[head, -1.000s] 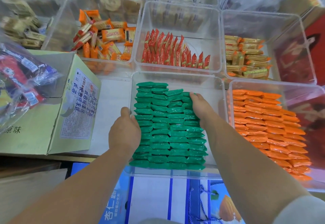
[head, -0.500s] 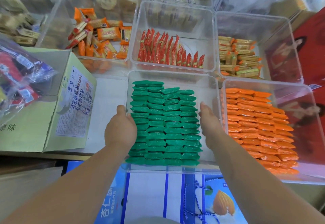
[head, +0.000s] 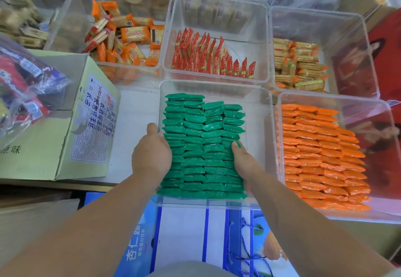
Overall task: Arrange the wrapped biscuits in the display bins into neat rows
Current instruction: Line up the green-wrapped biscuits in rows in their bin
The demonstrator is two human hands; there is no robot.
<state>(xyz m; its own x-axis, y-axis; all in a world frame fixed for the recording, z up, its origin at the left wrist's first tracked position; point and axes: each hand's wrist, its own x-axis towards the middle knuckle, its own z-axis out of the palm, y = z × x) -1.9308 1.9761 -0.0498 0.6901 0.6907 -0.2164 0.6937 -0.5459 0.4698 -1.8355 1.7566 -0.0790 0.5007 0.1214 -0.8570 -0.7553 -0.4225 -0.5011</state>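
Green wrapped biscuits [head: 204, 146]: light, slippery packets, likely brittle. Left hand [head: 152, 157] and right hand [head: 246, 163] flank the block, fingers flat; squeeze sides gently.

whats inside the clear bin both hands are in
Green wrapped biscuits in neat rows, with the left hand and right hand pressed against the stack's two sides. The bin floor beneath the packets is covered.

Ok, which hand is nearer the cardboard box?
Left. The left hand presses the green packets' left side, toward the cardboard box; the right hand is on their far side.
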